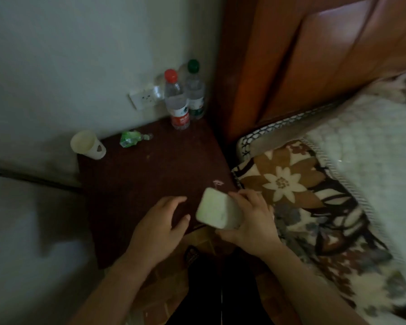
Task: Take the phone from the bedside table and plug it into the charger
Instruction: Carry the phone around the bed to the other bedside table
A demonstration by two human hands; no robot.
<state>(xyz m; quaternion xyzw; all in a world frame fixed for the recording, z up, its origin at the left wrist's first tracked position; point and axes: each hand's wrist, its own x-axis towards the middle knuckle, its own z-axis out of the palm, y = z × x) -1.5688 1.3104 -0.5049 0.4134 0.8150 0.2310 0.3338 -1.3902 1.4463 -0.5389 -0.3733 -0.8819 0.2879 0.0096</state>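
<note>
My right hand (pixel 251 221) grips a pale green phone (pixel 215 209), lifted and tilted above the front right corner of the dark brown bedside table (pixel 150 184). Just left of the phone, my left hand (pixel 159 226) hovers over the table's front edge with fingers spread and nothing in it. A white wall socket (pixel 143 98) sits on the wall behind the table. No charger or cable shows in the blurred, dim view.
At the table's back stand two water bottles, one red-capped (pixel 176 102), one green-capped (pixel 194 90). A white cup (pixel 87 144) and a crumpled green wrapper (pixel 130 138) lie at the back left. The bed with a floral blanket (pixel 302 195) borders the right side.
</note>
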